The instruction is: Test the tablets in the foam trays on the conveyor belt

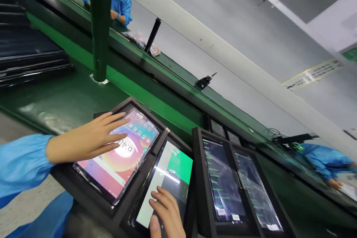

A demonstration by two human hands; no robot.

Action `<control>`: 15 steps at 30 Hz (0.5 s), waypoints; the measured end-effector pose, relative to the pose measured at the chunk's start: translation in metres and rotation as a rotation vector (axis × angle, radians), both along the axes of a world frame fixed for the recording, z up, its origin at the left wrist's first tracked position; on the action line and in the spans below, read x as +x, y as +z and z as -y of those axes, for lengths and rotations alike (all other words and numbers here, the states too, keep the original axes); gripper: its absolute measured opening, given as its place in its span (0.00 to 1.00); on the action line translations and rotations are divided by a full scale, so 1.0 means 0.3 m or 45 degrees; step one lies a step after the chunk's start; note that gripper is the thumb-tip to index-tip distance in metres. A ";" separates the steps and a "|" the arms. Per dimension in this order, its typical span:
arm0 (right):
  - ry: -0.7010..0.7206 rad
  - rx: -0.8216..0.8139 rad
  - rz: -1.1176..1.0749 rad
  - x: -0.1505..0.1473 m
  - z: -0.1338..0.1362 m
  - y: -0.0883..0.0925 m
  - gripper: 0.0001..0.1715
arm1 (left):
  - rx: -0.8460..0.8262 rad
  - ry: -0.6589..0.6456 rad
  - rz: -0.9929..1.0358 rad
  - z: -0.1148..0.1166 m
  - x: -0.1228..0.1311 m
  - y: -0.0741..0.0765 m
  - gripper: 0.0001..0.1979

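Observation:
My left hand (95, 137), in a blue sleeve, is spread over a tablet (117, 171) with a lit pink and orange home screen showing a clock. Its fingers reach across the upper left part of the screen and hold nothing. Beside it in the same black foam tray (152, 152) lies a second tablet (178, 167) whose screen shows white, green and dark grey areas. Over the lower part of that screen is my right hand (169, 210), its fingers slightly bent and apart, with nothing in them. Whether the fingertips touch the glass, I cannot tell.
Another black tray (199, 178) on the right holds two tablets with dark screens and green text. Stacked black trays (30, 52) stand at the left, near a green post (100, 26). A person (121, 5) sits across the line; another person's sleeve (323, 158) shows at right.

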State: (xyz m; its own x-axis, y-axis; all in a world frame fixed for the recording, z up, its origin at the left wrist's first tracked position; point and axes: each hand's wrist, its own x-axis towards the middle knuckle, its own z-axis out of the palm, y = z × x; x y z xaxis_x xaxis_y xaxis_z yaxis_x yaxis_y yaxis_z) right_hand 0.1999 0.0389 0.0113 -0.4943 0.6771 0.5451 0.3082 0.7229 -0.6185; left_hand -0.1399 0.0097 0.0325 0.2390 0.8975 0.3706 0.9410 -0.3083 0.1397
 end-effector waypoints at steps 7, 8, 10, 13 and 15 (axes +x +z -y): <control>-0.171 0.076 0.019 0.038 0.006 -0.033 0.12 | -0.079 -0.212 -0.120 -0.326 0.085 -0.008 0.20; -0.195 0.075 0.020 0.050 0.008 -0.042 0.12 | -0.093 -0.228 -0.125 -0.347 0.098 -0.016 0.20; -0.243 0.073 0.031 0.078 0.011 -0.057 0.13 | -0.102 -0.263 -0.142 -0.373 0.108 -0.026 0.20; -0.312 0.082 0.038 0.127 0.007 -0.060 0.13 | -0.045 -0.228 -0.146 -0.386 0.083 -0.009 0.21; -0.349 0.090 0.020 0.163 -0.001 -0.047 0.12 | 0.009 -0.111 -0.119 -0.375 0.040 0.014 0.24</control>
